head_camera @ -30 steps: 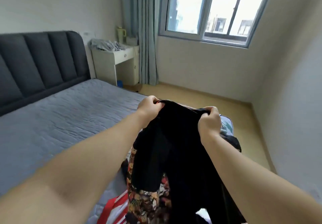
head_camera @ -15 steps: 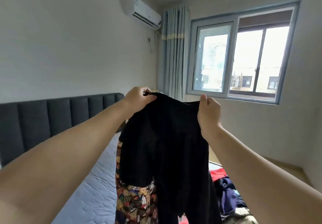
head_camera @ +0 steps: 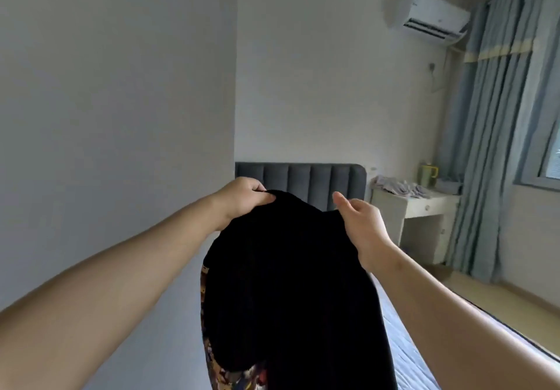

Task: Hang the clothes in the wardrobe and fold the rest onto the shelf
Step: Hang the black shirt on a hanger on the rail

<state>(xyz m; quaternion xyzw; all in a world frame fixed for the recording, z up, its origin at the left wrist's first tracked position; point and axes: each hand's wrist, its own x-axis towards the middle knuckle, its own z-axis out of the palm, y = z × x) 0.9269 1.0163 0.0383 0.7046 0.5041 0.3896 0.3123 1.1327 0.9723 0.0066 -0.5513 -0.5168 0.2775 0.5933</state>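
In a pale-walled bedroom with a grey quilted bed [head_camera: 403, 356], a dark padded headboard [head_camera: 303, 180] and a white bedside table [head_camera: 424, 207], a plain black fabric garment [head_camera: 288, 283] hangs lengthwise downward in front of the bed, its top edge clutched in the curled fingers of the left hand [head_camera: 245, 197] and the right hand [head_camera: 360, 222].

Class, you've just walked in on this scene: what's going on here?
A person holds a black garment up by its top edge, the left hand gripping one side and the right hand the other. A patterned garment hangs under it. The bed stands behind; no wardrobe or hanger is in view.
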